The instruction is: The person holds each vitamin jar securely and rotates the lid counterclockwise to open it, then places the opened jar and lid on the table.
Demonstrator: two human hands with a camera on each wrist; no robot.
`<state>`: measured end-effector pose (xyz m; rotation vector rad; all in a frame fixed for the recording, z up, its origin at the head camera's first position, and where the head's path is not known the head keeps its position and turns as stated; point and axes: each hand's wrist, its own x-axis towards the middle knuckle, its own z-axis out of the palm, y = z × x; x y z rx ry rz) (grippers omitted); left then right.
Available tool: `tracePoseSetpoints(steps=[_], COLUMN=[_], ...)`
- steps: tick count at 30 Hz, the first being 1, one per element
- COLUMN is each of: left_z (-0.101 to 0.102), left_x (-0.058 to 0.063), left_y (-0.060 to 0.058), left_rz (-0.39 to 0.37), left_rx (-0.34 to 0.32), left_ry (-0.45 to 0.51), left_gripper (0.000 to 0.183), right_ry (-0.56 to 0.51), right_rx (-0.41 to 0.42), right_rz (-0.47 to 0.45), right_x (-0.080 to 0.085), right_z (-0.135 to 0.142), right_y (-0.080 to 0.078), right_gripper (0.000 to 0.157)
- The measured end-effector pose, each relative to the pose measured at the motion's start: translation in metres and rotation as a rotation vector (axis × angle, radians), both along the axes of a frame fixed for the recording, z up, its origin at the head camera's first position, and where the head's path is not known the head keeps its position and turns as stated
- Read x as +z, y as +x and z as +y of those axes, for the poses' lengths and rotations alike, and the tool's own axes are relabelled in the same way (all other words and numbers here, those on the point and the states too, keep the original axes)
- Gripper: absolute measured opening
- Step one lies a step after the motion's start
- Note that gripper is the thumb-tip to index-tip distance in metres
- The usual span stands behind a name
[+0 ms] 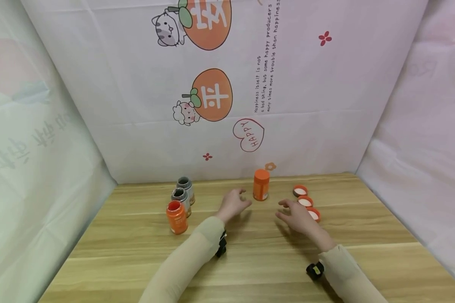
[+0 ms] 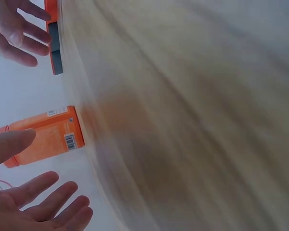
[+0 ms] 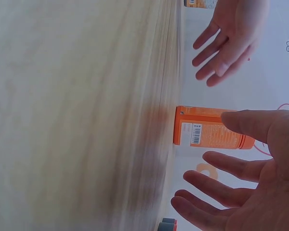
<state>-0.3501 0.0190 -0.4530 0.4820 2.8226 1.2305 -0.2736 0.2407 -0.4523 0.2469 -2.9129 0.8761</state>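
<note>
An orange bottle (image 1: 261,186) with its orange lid on stands upright near the back of the table. To its front left, my left hand (image 1: 234,205) is held apart from it with relaxed fingers and nothing in them. My right hand (image 1: 296,216) is to its front right, also holding nothing, beside the loose lids. In the left wrist view the bottle (image 2: 48,137) appears sideways beyond the left thumb. The right wrist view has the bottle (image 3: 207,127) partly covered by the right thumb, its barcode label visible.
At the left stand an uncapped orange bottle (image 1: 177,219) and two uncapped grey bottles (image 1: 180,200) (image 1: 186,188) in a row. Three orange-rimmed lids (image 1: 300,190) lie at the right with white insides up. A printed white cloth (image 1: 295,139) rises behind the wooden table (image 1: 246,269).
</note>
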Motion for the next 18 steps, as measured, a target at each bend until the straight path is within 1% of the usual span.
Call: tracePoseSetpoints(steps=[7, 14, 18], left_z=[0.015, 0.024, 0.029], left_x=[0.000, -0.009, -0.009], left_y=[-0.008, -0.021, -0.024], left_rz=[-0.009, -0.005, -0.026], left_rx=[0.021, 0.017, 0.040], left_ry=[0.003, 0.002, 0.021], left_gripper=[0.057, 0.062, 0.063], right_ry=[-0.008, -0.010, -0.007], right_rx=[-0.002, -0.006, -0.003], right_rz=[-0.016, -0.028, -0.023], right_x=[0.002, 0.003, 0.003], right_z=[-0.004, -0.008, -0.008], right_y=[0.001, 0.000, -0.001], right_gripper=[0.051, 0.051, 0.050])
